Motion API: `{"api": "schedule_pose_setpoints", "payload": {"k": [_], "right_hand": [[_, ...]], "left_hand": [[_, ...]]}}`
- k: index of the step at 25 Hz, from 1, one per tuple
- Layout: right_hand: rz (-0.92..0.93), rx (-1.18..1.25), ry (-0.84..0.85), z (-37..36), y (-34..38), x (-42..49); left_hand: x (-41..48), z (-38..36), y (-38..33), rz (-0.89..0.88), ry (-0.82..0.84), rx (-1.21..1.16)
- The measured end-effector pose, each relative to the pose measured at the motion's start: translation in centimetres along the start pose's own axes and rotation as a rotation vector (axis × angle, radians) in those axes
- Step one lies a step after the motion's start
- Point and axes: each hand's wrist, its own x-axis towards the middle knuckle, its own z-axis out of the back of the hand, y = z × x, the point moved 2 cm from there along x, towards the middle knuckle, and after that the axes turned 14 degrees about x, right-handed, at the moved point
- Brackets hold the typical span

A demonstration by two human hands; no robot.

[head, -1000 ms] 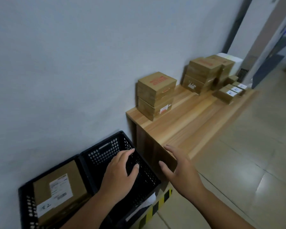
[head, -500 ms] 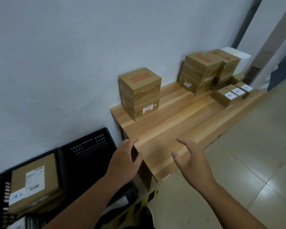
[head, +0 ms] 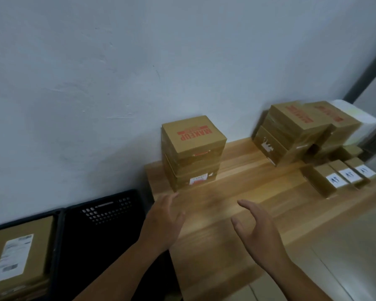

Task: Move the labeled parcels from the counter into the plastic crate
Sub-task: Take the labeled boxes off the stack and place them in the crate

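Note:
Two brown parcels stand stacked at the near left end of the wooden counter [head: 243,205]; the top one [head: 193,134] carries red print, the lower one [head: 192,175] a small label. My left hand [head: 164,220] hovers open just in front of the stack. My right hand [head: 256,229] is open over the counter to the right, holding nothing. On the floor at the left sit two black plastic crates: the nearer one [head: 104,211] looks dark inside, the far-left one [head: 57,240] holds a labeled parcel [head: 15,255].
More brown parcels [head: 295,131] are piled at the counter's far end by the wall, with three small labeled boxes [head: 336,177] in front of them. A white box [head: 360,122] stands behind. Tiled floor [head: 347,246] lies right of the counter.
Both hands have risen from the crate up to the counter and moved toward the near stack. The view has swung right and closer to the counter.

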Motion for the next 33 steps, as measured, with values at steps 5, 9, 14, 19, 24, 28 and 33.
{"api": "schedule_pose_setpoints", "payload": {"k": [5,9,14,19,24,28,33], "right_hand": [[0.010,0.077,0.056,-0.4,-1.3,10.0],[0.001,0.158,0.099,-1.0,-3.2,19.4],[-0.062,0.219,0.229,-3.6,-6.8,28.5],[-0.143,0.433,0.437,-6.0,-8.9,31.1],[-0.177,0.581,0.333,-6.3,-8.1,30.0],[-0.183,0.693,0.285,-4.3,-6.0,27.8],[-0.026,0.741,0.267,-0.7,-1.8,23.8]], "left_hand": [[6.2,0.4,-1.7,0.126,-0.111,0.001],[11.1,0.0,-2.3,0.283,-0.146,0.014],[16.3,-2.5,-3.4,0.527,-0.187,-0.235],[18.4,-5.7,-5.6,0.647,-0.188,-0.394],[18.0,-5.5,-7.6,0.686,-0.293,-0.561],[16.8,-4.6,-8.7,0.679,-0.487,-0.824],[14.3,-3.5,-9.2,0.793,-0.533,-1.185]]}}
